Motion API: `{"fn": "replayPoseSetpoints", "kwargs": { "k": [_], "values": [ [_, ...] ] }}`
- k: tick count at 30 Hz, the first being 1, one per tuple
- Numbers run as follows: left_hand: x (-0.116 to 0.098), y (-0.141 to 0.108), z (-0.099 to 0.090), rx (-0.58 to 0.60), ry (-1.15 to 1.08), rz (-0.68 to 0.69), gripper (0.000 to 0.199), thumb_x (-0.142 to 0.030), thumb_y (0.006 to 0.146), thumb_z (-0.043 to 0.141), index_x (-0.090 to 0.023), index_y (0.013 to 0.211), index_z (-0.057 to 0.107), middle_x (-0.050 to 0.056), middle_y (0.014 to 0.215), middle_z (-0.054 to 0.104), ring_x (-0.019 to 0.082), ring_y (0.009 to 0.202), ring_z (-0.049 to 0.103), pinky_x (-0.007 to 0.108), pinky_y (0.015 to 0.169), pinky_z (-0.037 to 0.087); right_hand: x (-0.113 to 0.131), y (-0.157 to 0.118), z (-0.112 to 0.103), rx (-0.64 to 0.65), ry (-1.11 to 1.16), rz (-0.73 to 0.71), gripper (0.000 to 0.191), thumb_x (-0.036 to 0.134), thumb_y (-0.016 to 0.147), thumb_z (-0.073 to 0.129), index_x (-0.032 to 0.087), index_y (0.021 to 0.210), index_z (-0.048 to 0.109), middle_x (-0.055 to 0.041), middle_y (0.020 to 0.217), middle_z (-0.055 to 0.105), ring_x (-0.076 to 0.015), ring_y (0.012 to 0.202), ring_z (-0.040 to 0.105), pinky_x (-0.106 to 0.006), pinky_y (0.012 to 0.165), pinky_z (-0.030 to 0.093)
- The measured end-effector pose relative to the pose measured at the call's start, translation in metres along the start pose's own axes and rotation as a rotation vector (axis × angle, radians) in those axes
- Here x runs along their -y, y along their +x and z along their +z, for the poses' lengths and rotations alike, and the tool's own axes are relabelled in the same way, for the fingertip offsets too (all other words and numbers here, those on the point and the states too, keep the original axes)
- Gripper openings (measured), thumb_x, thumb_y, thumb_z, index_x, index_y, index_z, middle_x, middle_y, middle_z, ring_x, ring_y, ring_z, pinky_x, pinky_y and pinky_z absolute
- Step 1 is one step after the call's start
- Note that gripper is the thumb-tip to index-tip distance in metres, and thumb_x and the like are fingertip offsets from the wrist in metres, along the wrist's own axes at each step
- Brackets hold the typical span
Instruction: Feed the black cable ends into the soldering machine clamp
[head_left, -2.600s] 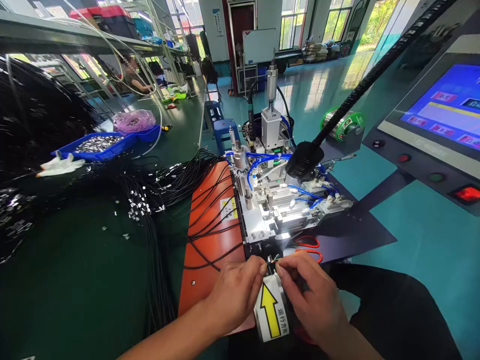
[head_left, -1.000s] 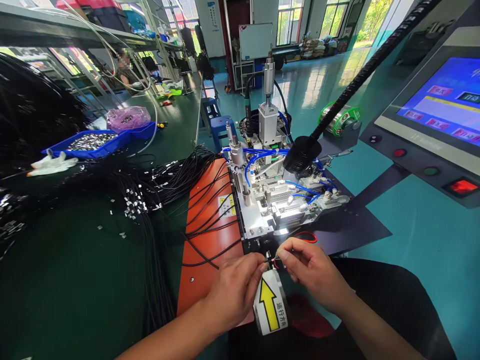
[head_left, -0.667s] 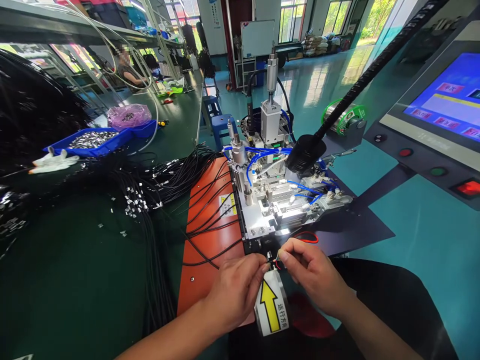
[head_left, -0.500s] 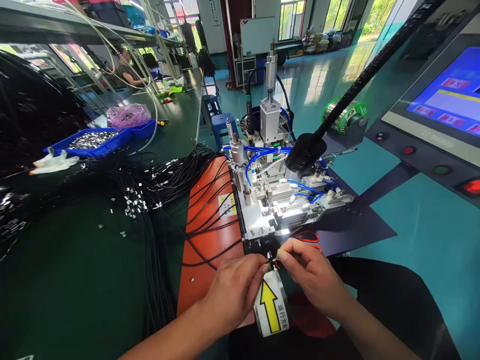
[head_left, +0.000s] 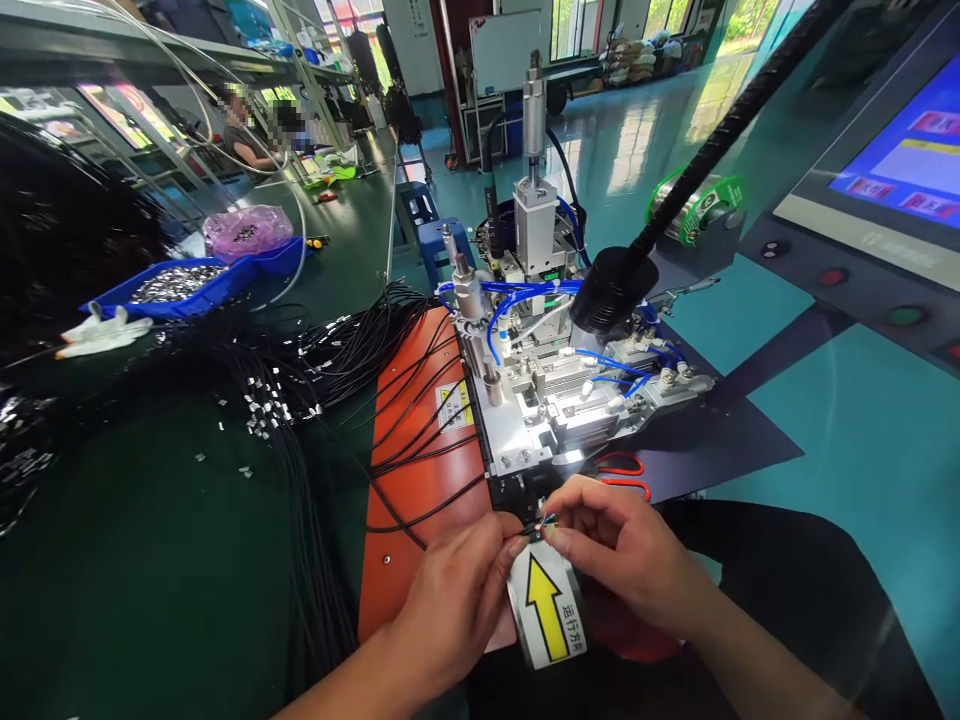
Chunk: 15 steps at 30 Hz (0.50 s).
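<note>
My left hand (head_left: 466, 580) pinches a black cable (head_left: 529, 531) close to its end, just above the plate with a yellow arrow (head_left: 547, 610). Thin coloured wires (head_left: 549, 520) fan out from the cable's end towards my right hand (head_left: 619, 535). The fingertips of my right hand are closed around these wires. Beyond both hands stands a metal machine (head_left: 577, 400) with blue air tubes. Several black cables lie across the orange panel (head_left: 420, 440) on its left.
Bundled cables with metal connectors (head_left: 268, 405) lie on the dark table at left, near a blue tray (head_left: 176, 285) of small parts and a glove (head_left: 105, 332). Red-handled scissors (head_left: 626, 465) lie behind my right hand. A control screen (head_left: 900, 160) stands at right. A person (head_left: 244, 140) sits far back.
The coloured wires are now spread out and show more clearly between my hands. My right thumb has come lower and nearer to the cable's end. The camera view has shifted slightly.
</note>
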<state>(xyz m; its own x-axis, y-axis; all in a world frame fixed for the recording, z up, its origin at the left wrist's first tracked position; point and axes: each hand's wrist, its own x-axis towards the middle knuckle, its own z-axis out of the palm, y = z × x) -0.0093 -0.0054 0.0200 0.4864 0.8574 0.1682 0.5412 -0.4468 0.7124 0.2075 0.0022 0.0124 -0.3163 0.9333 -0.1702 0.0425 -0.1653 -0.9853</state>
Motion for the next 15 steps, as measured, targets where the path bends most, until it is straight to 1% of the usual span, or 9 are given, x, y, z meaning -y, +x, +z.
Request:
{"fn": "replayPoseSetpoints", "kwargs": {
  "k": [6,10,15],
  "values": [
    [-0.0003,0.0017,0.0011,-0.029,-0.027,0.013,0.016,-0.021,0.103,0.042,-0.02,0.093,0.055,-0.001,0.078,0.063,0.011,0.065,0.057,0.02,0.06,0.042,0.0011,0.0005,0.001,0.033,0.065,0.017,0.021,0.039,0.09,0.067,0.018,0.095,0.067,0.0007,0.079,0.057,-0.0124,0.069,0.051,-0.025,0.063,0.044],
    [-0.0023,0.0035,0.0004,-0.045,-0.028,0.024,0.016,-0.02,0.103,0.043,-0.02,0.093,0.056,0.0,0.079,0.064,0.011,0.065,0.058,0.02,0.06,0.043,0.0014,0.0001,0.0022,0.056,0.104,0.018,0.021,0.038,0.089,0.069,0.018,0.095,0.067,0.0026,0.074,0.053,-0.0111,0.066,0.048,-0.024,0.059,0.042],
    [-0.0012,0.0031,0.0014,-0.047,-0.026,0.038,0.015,-0.021,0.102,0.044,-0.02,0.094,0.057,0.0,0.078,0.066,0.012,0.065,0.06,0.021,0.059,0.044,0.0018,0.0006,0.0042,0.039,0.135,0.042,0.023,0.04,0.089,0.069,0.017,0.093,0.067,0.0028,0.072,0.053,-0.0091,0.06,0.045,-0.022,0.053,0.038]
  ]
}}
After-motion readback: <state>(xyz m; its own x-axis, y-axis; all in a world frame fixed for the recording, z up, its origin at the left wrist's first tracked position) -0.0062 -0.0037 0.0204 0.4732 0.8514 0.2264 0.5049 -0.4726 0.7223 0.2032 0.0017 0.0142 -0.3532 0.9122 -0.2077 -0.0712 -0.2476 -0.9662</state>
